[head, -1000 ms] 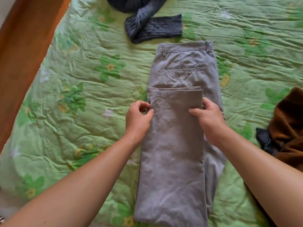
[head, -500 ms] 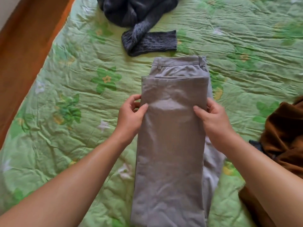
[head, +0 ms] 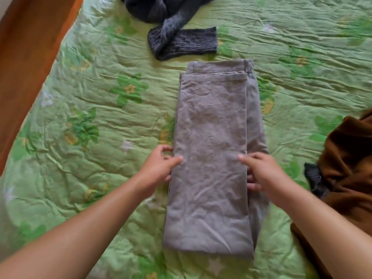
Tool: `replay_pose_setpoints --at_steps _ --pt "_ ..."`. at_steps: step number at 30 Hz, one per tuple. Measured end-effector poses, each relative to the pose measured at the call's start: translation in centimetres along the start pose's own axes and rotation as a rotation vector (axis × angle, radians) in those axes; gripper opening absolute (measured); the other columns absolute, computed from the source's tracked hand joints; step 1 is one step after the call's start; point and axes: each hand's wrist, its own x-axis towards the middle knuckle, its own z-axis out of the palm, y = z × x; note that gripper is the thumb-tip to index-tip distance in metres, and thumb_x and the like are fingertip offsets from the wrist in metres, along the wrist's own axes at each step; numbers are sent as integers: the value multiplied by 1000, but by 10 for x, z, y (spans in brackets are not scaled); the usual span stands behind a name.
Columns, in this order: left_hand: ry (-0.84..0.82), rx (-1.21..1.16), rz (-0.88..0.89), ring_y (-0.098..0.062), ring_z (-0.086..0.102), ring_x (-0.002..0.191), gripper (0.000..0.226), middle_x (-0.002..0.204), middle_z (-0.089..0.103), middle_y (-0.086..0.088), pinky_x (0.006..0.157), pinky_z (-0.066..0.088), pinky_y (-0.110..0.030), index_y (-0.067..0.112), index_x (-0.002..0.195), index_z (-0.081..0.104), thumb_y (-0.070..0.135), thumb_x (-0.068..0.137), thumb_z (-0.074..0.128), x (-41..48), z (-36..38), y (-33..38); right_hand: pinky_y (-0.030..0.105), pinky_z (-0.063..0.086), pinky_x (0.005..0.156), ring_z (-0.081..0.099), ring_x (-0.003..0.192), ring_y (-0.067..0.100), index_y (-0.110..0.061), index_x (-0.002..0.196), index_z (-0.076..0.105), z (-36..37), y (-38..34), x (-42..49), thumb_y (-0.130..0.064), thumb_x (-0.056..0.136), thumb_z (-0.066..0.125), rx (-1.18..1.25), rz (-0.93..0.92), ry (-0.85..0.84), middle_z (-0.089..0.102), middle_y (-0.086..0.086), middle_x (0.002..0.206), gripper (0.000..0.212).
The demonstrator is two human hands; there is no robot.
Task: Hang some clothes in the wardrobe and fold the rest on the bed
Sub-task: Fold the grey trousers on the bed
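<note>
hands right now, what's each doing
Left hand: open, thumb resting on the grey trousers.
Right hand: cannot tell, fingers blurred at the trousers' edge.
</note>
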Motion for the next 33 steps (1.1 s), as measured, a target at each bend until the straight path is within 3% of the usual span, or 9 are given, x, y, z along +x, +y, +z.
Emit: replay_pose_setpoints --at_steps 2,7,10,13,16,21,24,28,33 --pt "-50 -73 -109 -8 72 80 33 104 73 -8 61 58 -28 18 120 52 16 92 71 -25 -5 -28 24 50 48 67 57 17 -14 88 63 -4 38 -18 -23 95 69 -16 36 -39 70 6 75 12" --pt "-147 7 -170 -6 72 82 19 100 77 -3 62 55 -24 16 110 63 7 94 66 -58 -8 -71 37 56 64 76 82 28 -14 104 72 -7 90 -48 -12 91 71 -122 60 -177 78 6 95 13" --pt "-187 83 -144 -6 74 82 23 99 78 1 60 54 -22 18 113 64 6 94 65 -78 -2 -91 30 57 60 76 82 21 -14 107 73 -6 108 -64 -8 92 69 -133 108 -245 79 3 96 17" --pt "-188 104 -89 -18 73 97 26 108 76 -4 84 60 -34 12 120 65 5 95 63 -95 5 -108 37 60 74 75 86 23 -13 103 74 -2 125 -76 -8 93 69 -151 118 -157 79 1 94 13" --pt "-120 161 -7 -16 71 103 22 113 74 0 95 56 -38 16 119 65 10 99 58 -100 5 -120 28 53 67 71 79 17 -15 92 74 4 134 -87 -11 95 68 -193 50 -41 77 0 89 8" --pt "-112 213 47 -12 72 99 12 105 75 4 83 57 -27 20 107 66 13 99 60 -106 -1 -138 28 51 69 68 77 14 -16 85 74 5 148 -100 -15 94 70 -290 -8 13 75 -3 85 10" --pt "-145 272 13 -18 72 99 9 102 76 1 86 57 -33 17 105 67 14 98 62 -116 -3 -159 19 47 54 68 71 11 -15 91 75 1 169 -111 -17 93 71 -279 81 -17 75 -7 80 5" --pt "-227 267 -106 -14 72 99 13 107 75 -1 95 56 -40 18 110 66 15 99 61 -148 -3 -200 16 44 49 66 62 6 -14 89 74 1 217 -139 -12 93 71 -249 222 -63 75 -8 75 6" --pt "-149 269 -49 -15 71 98 14 102 74 2 82 56 -28 21 107 66 27 94 68 -148 -1 -191 14 43 44 65 53 3 -12 83 73 5 209 -143 -9 92 71 -172 158 -46 73 -6 66 9"
